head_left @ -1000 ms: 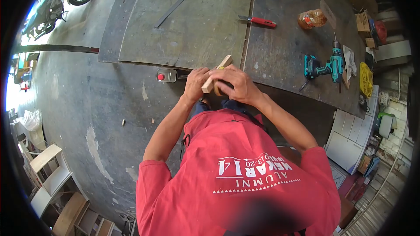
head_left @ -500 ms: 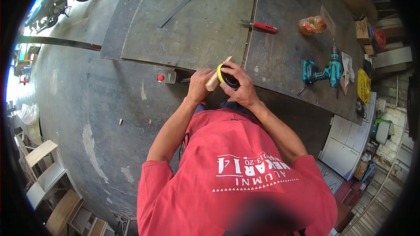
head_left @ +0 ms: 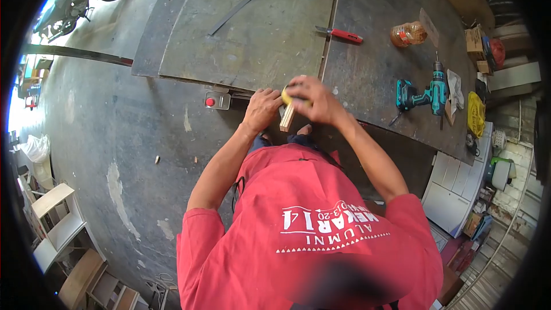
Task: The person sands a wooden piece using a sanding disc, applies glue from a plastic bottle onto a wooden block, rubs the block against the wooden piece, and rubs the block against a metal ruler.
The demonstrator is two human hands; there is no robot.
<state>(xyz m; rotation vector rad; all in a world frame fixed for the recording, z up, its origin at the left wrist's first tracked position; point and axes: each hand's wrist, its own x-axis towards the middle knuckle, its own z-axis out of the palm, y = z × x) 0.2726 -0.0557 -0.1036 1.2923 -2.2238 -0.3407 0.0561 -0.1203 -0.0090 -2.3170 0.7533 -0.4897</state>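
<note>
A short pale wooden block (head_left: 286, 119) is held at the edge of the workbench, in front of the red shirt, one end pointing toward my body. My left hand (head_left: 263, 109) is closed on the block's left side, fingertips partly hidden. From above, my right hand (head_left: 317, 100) grips a round black and yellow disc (head_left: 288, 96), which lies over the far part of the block. The disc is mostly covered by my fingers, and its exact kind does not show.
On the bench lie a red utility knife (head_left: 345, 35), a thin metal strip (head_left: 232, 14), a teal cordless drill (head_left: 427, 93) and an orange-brown plastic jar (head_left: 408, 34). A metal can with a red cap (head_left: 217, 100) stands below the bench edge. Wooden shelving (head_left: 57, 209) sits lower left.
The block has turned, with its near end now pointing more toward my body. My right hand and the disc have tipped flatter over it; my left hand has barely shifted.
</note>
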